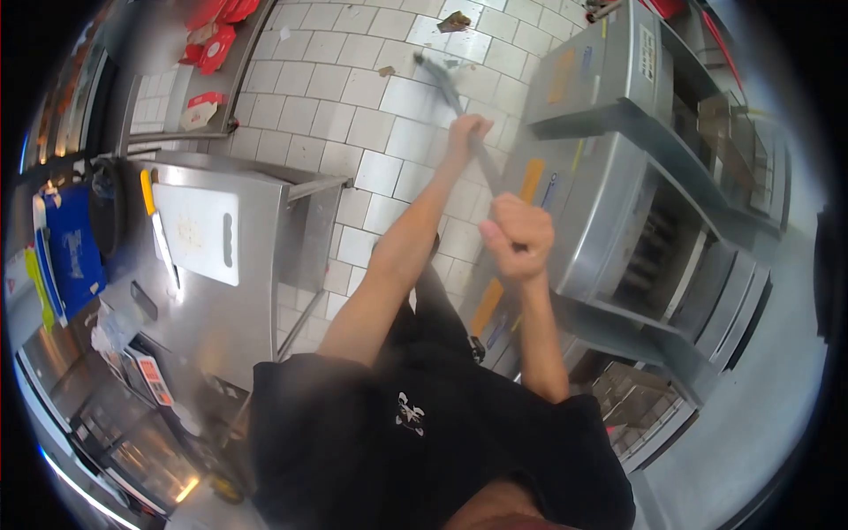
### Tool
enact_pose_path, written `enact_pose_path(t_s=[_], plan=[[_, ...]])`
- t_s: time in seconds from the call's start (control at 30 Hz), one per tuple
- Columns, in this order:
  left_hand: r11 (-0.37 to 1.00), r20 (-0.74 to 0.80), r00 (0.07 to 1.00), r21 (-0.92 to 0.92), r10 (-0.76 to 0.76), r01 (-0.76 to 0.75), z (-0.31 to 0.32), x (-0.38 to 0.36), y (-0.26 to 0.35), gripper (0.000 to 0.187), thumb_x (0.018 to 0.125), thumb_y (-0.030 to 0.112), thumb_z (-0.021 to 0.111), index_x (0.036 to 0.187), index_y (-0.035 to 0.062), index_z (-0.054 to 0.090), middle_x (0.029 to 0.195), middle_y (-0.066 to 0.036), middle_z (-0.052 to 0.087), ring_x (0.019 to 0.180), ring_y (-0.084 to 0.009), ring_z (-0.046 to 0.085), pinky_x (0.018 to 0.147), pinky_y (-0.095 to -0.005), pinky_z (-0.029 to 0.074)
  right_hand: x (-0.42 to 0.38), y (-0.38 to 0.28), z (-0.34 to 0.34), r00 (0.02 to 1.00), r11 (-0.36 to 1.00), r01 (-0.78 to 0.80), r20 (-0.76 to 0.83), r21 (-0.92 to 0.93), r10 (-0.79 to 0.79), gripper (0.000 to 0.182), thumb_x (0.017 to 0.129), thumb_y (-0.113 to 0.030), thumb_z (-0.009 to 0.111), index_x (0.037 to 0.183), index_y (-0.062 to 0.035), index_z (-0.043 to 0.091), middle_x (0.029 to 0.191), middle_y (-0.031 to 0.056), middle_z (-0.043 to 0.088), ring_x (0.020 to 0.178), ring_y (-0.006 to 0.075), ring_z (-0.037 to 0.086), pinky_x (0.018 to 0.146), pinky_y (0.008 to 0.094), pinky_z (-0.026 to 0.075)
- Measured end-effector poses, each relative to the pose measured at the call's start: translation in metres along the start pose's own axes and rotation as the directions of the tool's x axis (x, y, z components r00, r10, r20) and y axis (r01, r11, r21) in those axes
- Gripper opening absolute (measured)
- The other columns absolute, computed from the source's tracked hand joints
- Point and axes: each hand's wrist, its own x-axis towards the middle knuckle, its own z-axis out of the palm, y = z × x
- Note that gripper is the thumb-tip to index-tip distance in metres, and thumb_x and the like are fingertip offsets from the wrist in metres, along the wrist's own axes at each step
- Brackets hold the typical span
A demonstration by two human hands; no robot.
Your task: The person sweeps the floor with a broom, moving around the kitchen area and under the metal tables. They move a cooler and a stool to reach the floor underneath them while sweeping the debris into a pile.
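Observation:
A long grey handle [488, 164] slants down toward the tiled floor, with a dark head at its far end near the top centre. My left hand [470, 137] is wrapped round the handle partway along. Higher up, my right hand [519, 234] is closed round the handle's near end, thumb across the front. Beyond the tool's head lies a brown scrap [454, 22] on the tiles, and a smaller brown piece [387, 71] lies to its left.
Steel fryer-like units [609, 168] line the right side. At left stands a steel table [238, 309] bearing a white cutting board [196, 231], a yellow-handled knife [162, 238] and a blue box [75, 252]. Red cartons [212, 49] sit on a shelf at upper left.

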Motion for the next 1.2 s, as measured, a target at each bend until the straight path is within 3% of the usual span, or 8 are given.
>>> enact_pose_path(t_s=[0.2, 0.4, 0.47, 0.57, 0.87, 1.0, 1.13, 1.2], plan=[[0.940, 0.264, 0.903, -0.133, 0.339, -0.314, 0.000, 0.011, 0.089, 0.035, 0.078, 0.029, 0.073, 0.062, 0.0045, 0.055, 0.060, -0.010, 0.052, 0.062, -0.0294, 0.048, 0.064, -0.0375, 0.038, -0.041, -0.091, -0.030, 0.883, 0.999, -0.045, -0.466, 0.029, 0.053, 0.047, 0.090, -0.036, 0.055, 0.056, -0.0048, 0.048, 0.053, 0.0033, 0.048, 0.059, 0.0210, 0.045, 0.063, 0.0376, 0.035], [0.942, 0.672, 0.661, -0.270, 0.334, -0.202, -0.020, -0.039, 0.136, 0.036, 0.077, 0.037, 0.073, 0.064, 0.0074, 0.058, 0.057, -0.009, 0.055, 0.058, -0.0300, 0.052, 0.065, -0.0394, 0.039, -0.076, -0.158, -0.026, 0.775, 0.978, -0.123, -0.600, 0.168, 0.200, 0.052, 0.098, -0.036, 0.029, 0.051, -0.0136, 0.036, 0.049, -0.0006, 0.038, 0.055, 0.0170, 0.036, 0.068, 0.0361, 0.032], [0.932, 0.783, 0.552, -0.361, 0.287, 0.028, -0.038, -0.056, 0.145, 0.034, 0.077, 0.034, 0.074, 0.065, 0.0067, 0.058, 0.058, -0.009, 0.056, 0.058, -0.0296, 0.054, 0.064, -0.0399, 0.040, -0.060, -0.174, 0.005, 0.346, 0.959, -0.136, -0.895, 0.249, 0.282, 0.050, 0.098, -0.033, 0.032, 0.052, -0.0130, 0.031, 0.050, -0.0015, 0.030, 0.053, 0.0164, 0.030, 0.066, 0.0351, 0.030], [0.870, 0.820, 0.454, -0.463, 0.348, 0.170, -0.072, -0.086, 0.159, 0.031, 0.080, 0.027, 0.072, 0.064, 0.0043, 0.057, 0.060, -0.012, 0.055, 0.058, -0.0303, 0.053, 0.057, -0.0389, 0.039, -0.031, -0.189, 0.043, 0.095, 0.939, -0.279, -0.967, 0.202, 0.236, 0.048, 0.097, -0.028, 0.040, 0.053, -0.0114, 0.030, 0.051, -0.0016, 0.025, 0.053, 0.0150, 0.026, 0.063, 0.0345, 0.028], [0.738, 0.798, -0.297, -0.251, 0.524, 0.627, -0.071, -0.146, 0.083, 0.044, 0.092, 0.030, 0.060, 0.061, 0.0007, 0.050, 0.053, -0.015, 0.046, 0.050, -0.0278, 0.044, 0.052, -0.0396, 0.035, 0.011, -0.101, 0.120, -0.291, 0.442, -0.789, -0.894, 0.426, 0.342, 0.035, 0.094, -0.020, 0.053, 0.066, 0.0001, 0.048, 0.063, -0.0015, 0.039, 0.062, 0.0073, 0.033, 0.055, 0.0257, 0.024], [0.836, 0.846, -0.374, -0.140, 0.379, 0.530, -0.034, -0.134, 0.021, 0.041, 0.093, 0.024, 0.058, 0.061, -0.0002, 0.048, 0.050, -0.008, 0.044, 0.051, -0.0099, 0.041, 0.050, -0.0360, 0.036, 0.014, -0.029, 0.123, -0.258, 0.523, -0.752, -0.909, 0.402, 0.328, 0.028, 0.094, -0.019, 0.052, 0.073, -0.0004, 0.053, 0.069, -0.0023, 0.044, 0.067, 0.0071, 0.039, 0.057, 0.0246, 0.029], [0.784, 0.855, 0.088, -0.505, 0.510, 0.361, 0.004, -0.054, -0.031, 0.032, 0.087, 0.014, 0.060, 0.060, 0.0018, 0.049, 0.051, -0.009, 0.043, 0.048, -0.0168, 0.041, 0.049, -0.0350, 0.035, 0.073, -0.005, 0.105, -0.008, 0.725, -0.641, -0.947, 0.252, 0.322, 0.028, 0.093, -0.017, 0.051, 0.071, -0.0006, 0.050, 0.072, -0.0006, 0.044, 0.067, 0.0070, 0.037, 0.058, 0.0234, 0.027], [0.806, 0.815, -0.049, -0.558, 0.577, 0.196, 0.019, 0.027, -0.043, 0.028, 0.083, 0.010, 0.060, 0.059, 0.0014, 0.049, 0.052, -0.011, 0.044, 0.047, -0.0212, 0.041, 0.049, -0.0360, 0.034, 0.103, 0.012, 0.101, 0.064, 0.817, -0.528, -0.947, 0.234, 0.314, 0.029, 0.093, -0.016, 0.051, 0.068, -0.0007, 0.048, 0.071, 0.0001, 0.043, 0.066, 0.0079, 0.036, 0.058, 0.0238, 0.027]])
